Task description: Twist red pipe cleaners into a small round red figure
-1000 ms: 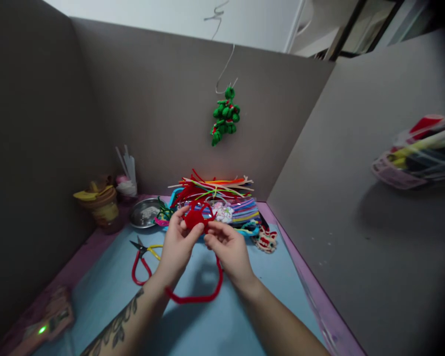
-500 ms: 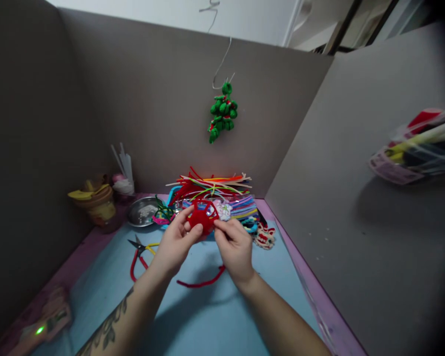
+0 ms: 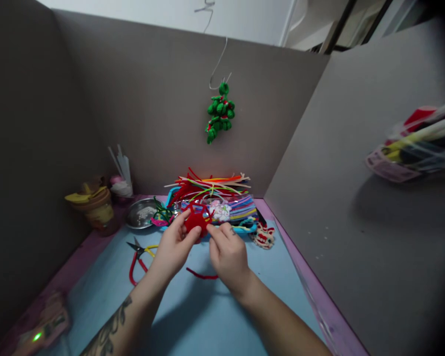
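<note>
My left hand [image 3: 174, 247] pinches a red pipe-cleaner ball [image 3: 195, 222] between thumb and fingers, held above the blue mat [image 3: 193, 316]. My right hand [image 3: 228, 254] is closed on the red pipe cleaner's loose end [image 3: 202, 275], which trails from the ball under the hand. Both hands sit just in front of a pile of coloured pipe cleaners [image 3: 215, 195].
Red-handled scissors [image 3: 139, 254] lie left of my hands. A metal dish [image 3: 143, 213], a yellow-brown cup [image 3: 94, 205] and a small striped figure [image 3: 263, 236] stand around the pile. A green pipe-cleaner ornament [image 3: 219, 111] hangs on the grey partition. A basket [image 3: 411, 148] hangs on the right wall.
The loose red tail has got shorter as it was wound onto the ball. My right hand has moved round the ball; both hands stayed in place.
</note>
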`<state>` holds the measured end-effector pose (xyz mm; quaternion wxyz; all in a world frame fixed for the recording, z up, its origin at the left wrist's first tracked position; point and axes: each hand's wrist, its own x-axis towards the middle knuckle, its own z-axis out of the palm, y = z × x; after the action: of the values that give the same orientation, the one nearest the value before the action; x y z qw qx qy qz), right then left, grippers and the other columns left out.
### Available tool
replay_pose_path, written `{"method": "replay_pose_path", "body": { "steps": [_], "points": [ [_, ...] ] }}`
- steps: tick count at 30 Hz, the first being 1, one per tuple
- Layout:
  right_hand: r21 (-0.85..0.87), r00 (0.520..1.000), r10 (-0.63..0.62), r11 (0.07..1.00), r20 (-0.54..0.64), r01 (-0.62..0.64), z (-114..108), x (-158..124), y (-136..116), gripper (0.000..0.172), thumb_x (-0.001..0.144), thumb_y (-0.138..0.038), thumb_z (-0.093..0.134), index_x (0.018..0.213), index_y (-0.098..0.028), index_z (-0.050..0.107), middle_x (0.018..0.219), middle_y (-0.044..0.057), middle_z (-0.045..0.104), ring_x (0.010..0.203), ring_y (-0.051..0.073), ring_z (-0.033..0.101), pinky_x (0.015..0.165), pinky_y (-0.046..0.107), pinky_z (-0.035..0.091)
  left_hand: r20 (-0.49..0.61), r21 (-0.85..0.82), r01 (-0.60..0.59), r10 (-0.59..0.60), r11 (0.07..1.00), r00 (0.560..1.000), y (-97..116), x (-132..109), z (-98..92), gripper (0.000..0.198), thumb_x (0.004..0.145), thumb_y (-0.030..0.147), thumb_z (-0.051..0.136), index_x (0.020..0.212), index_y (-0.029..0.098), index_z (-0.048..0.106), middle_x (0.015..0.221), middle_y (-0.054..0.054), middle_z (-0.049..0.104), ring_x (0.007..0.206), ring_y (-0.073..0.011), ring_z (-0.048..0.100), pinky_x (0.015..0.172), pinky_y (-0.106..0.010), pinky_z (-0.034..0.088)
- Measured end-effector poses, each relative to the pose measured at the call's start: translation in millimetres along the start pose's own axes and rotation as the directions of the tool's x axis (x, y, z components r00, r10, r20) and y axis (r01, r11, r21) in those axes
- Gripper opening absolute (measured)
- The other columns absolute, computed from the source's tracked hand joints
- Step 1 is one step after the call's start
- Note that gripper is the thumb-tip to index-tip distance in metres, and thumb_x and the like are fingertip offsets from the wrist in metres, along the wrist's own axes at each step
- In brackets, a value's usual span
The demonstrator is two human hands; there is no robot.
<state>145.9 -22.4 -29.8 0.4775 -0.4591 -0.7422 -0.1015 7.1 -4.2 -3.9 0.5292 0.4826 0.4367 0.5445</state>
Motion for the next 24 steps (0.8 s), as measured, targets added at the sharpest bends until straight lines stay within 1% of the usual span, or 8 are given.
{"method": "replay_pose_path", "body": {
  "steps": [4,7,10,14,16,20,22,24],
  "points": [
    [0.086,0.998,0.056,0.995,0.041,-0.059,-0.3,3.4,-1.8,0.031,0.090,-0.009,0.042,0.105,-0.009,0.069,0.078,0.010,0.061,0.072,0.018,0.062,0.068,0.029,0.053,-0.001,0.110,-0.046,0.046,0.993,0.999,-6.0,2.9,-3.5,0.070,0.071,0.040,0.072,0.130,0.010,0.051,0.097,-0.012,0.071,0.082,-0.0224,0.066,0.070,-0.034,0.055],
    [0.208,0.993,0.102,0.971,0.066,-0.114,0.6,4.1,-2.5,0.031,0.091,-0.010,0.042,0.105,-0.011,0.068,0.081,0.009,0.062,0.074,0.018,0.063,0.070,0.029,0.052,0.011,0.125,-0.044,0.043,0.991,0.999,-5.6,3.5,-4.5,0.069,0.072,0.041,0.070,0.131,0.010,0.051,0.097,-0.012,0.071,0.080,-0.0221,0.066,0.069,-0.035,0.055],
    [0.336,0.979,0.185,0.919,0.091,-0.205,0.4,5.7,-2.9,0.028,0.091,-0.013,0.044,0.104,-0.014,0.069,0.084,0.008,0.064,0.076,0.017,0.063,0.071,0.027,0.052,0.022,0.130,-0.051,0.049,0.990,0.999,-2.5,3.1,-4.4,0.066,0.073,0.040,0.069,0.129,0.010,0.051,0.097,-0.011,0.071,0.081,-0.0215,0.065,0.067,-0.033,0.054],
    [0.451,0.923,0.351,0.805,0.159,-0.384,-1.0,10.3,-1.4,0.016,0.087,-0.020,0.055,0.091,-0.017,0.070,0.082,0.005,0.066,0.074,0.016,0.063,0.065,0.025,0.050,0.018,0.170,-0.048,0.045,0.984,0.999,-1.9,3.6,-4.4,0.067,0.072,0.040,0.070,0.127,0.008,0.052,0.089,-0.010,0.070,0.074,-0.0198,0.064,0.060,-0.029,0.052],
    [0.478,0.892,0.414,0.756,0.182,-0.448,-1.2,12.2,0.3,0.012,0.084,-0.023,0.059,0.085,-0.018,0.070,0.081,0.005,0.068,0.074,0.016,0.063,0.065,0.025,0.049,0.034,0.187,-0.049,0.044,0.981,0.998,-2.9,3.8,-4.3,0.068,0.071,0.040,0.070,0.128,0.008,0.051,0.085,-0.008,0.069,0.070,-0.0187,0.062,0.058,-0.029,0.051],
    [0.504,0.854,0.471,0.694,0.222,-0.514,-2.6,14.3,2.5,0.015,0.083,-0.028,0.059,0.080,-0.018,0.070,0.079,0.005,0.070,0.074,0.017,0.063,0.068,0.026,0.049,0.105,0.222,-0.073,0.051,0.972,0.993,-2.9,1.8,-3.6,0.065,0.074,0.040,0.067,0.129,0.009,0.051,0.078,-0.005,0.068,0.064,-0.0169,0.060,0.057,-0.028,0.050],
    [0.516,0.830,0.493,0.656,0.259,-0.551,-4.1,15.3,2.3,0.018,0.082,-0.030,0.058,0.078,-0.017,0.069,0.075,0.004,0.069,0.070,0.016,0.062,0.066,0.025,0.048,0.123,0.269,-0.110,0.079,0.957,0.989,-2.5,-0.1,-4.1,0.062,0.076,0.040,0.065,0.129,0.010,0.052,0.075,-0.004,0.067,0.062,-0.0168,0.060,0.055,-0.028,0.049],
    [0.526,0.800,0.523,0.611,0.294,-0.592,-5.3,16.3,1.6,0.019,0.081,-0.033,0.058,0.076,-0.017,0.068,0.070,0.002,0.068,0.064,0.015,0.059,0.061,0.024,0.046,0.137,0.321,-0.169,0.131,0.932,0.982,-3.2,-2.0,-5.3,0.058,0.078,0.039,0.064,0.128,0.011,0.054,0.078,-0.005,0.068,0.066,-0.0179,0.062,0.059,-0.029,0.050]
  ]
}}
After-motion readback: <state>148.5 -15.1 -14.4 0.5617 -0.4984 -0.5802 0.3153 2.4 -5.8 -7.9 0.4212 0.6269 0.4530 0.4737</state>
